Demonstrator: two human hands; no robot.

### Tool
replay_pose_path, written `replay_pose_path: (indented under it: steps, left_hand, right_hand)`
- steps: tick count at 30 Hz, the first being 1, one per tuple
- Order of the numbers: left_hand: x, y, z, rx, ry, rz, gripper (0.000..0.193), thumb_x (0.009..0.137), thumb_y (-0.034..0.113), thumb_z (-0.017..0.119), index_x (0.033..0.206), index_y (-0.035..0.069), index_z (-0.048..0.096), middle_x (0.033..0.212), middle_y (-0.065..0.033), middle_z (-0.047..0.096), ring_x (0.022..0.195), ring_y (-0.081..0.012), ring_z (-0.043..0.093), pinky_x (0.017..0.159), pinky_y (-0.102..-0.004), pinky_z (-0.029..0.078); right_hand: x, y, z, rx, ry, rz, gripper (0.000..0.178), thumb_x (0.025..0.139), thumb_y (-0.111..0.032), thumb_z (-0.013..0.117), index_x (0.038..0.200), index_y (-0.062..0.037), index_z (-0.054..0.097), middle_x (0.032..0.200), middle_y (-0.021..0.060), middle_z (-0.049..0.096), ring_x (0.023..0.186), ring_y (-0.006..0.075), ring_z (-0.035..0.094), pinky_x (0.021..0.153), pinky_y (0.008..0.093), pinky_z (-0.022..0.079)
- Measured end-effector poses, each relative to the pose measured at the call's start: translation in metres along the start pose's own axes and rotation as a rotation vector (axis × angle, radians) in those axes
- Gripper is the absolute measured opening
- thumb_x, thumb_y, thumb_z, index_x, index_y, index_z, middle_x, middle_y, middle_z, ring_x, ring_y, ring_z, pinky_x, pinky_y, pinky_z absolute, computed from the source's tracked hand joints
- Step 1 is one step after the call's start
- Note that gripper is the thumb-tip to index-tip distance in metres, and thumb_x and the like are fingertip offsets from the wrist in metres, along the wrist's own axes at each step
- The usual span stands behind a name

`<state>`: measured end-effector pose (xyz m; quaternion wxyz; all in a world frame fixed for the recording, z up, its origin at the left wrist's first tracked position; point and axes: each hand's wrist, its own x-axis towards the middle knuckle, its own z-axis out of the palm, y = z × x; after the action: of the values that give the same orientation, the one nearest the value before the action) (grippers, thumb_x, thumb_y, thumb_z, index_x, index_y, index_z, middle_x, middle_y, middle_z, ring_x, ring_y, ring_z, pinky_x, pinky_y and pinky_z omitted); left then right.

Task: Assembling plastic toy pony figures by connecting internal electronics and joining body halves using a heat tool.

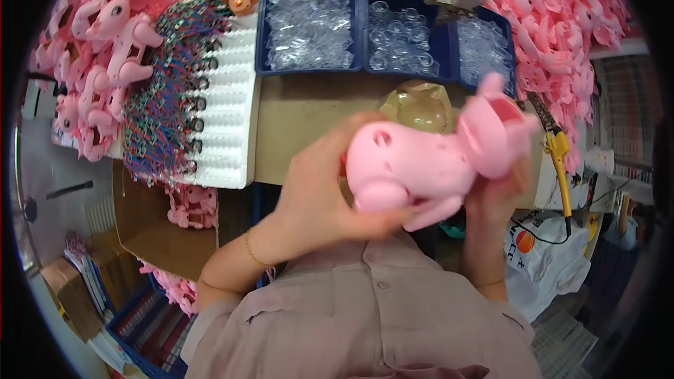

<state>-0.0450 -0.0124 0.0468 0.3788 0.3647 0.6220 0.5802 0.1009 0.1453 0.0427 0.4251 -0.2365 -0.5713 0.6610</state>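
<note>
A pink plastic toy animal body (414, 161) is held up in front of me, lying sideways with its open head (495, 133) to the right. My left hand (319, 182) wraps around its rear end, thumb along the underside by the legs. My right hand (495, 193) grips it from below near the head; most of those fingers are hidden behind the toy. A round hole shows in the toy's rear flank. Just behind the toy, a crumpled translucent yellowish bag or bowl (421, 107) rests on the table.
Blue trays (359, 63) of clear plastic parts stand at the back. A white foam tray (239, 112) with bundled wires lies left. Pink toy parts (554, 21) heap on both sides. A yellow-handled soldering iron (558, 151) stands right; a cardboard box (151, 238) sits lower left.
</note>
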Motion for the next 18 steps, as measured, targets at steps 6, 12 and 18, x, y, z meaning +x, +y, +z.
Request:
replay_pose_path:
  steps: [6, 12, 18]
  left_hand:
    - [0.014, 0.036, 0.009, 1.111, 0.003, 0.494, 0.073, 0.065, 0.034, 0.077, 0.123, 0.002, 0.048, 0.124, -0.0177, 0.05, 0.116, -0.0339, 0.049, 0.099, -0.0412, 0.037]
    - [0.009, 0.009, 0.011, 0.143, -0.224, 0.144, 0.088, 0.06, 0.028, 0.083, 0.131, 0.0, 0.04, 0.119, -0.0175, 0.052, 0.107, -0.0343, 0.056, 0.091, -0.0391, 0.045]
    - [-0.014, -0.016, 0.01, -0.23, -0.455, -0.343, 0.107, 0.068, 0.022, 0.081, 0.147, 0.004, 0.011, 0.145, -0.0121, 0.029, 0.133, -0.0223, 0.032, 0.108, -0.037, 0.03]
  right_hand:
    - [0.015, -0.045, 0.018, -0.235, -0.115, 0.136, 0.061, 0.08, -0.031, 0.069, 0.122, 0.0076, 0.045, 0.113, 0.0146, 0.058, 0.1, 0.0202, 0.059, 0.088, 0.0327, 0.048]
    - [0.013, -0.043, -0.006, 0.214, -0.564, 0.391, 0.065, 0.092, -0.037, 0.057, 0.135, 0.0072, 0.037, 0.125, 0.0164, 0.053, 0.113, 0.019, 0.053, 0.096, 0.0316, 0.042]
    - [-0.041, -0.023, -0.014, 0.409, -0.5, 0.765, 0.069, 0.095, -0.037, 0.05, 0.142, 0.0054, 0.024, 0.135, 0.0132, 0.044, 0.121, 0.0164, 0.044, 0.101, 0.0292, 0.035]
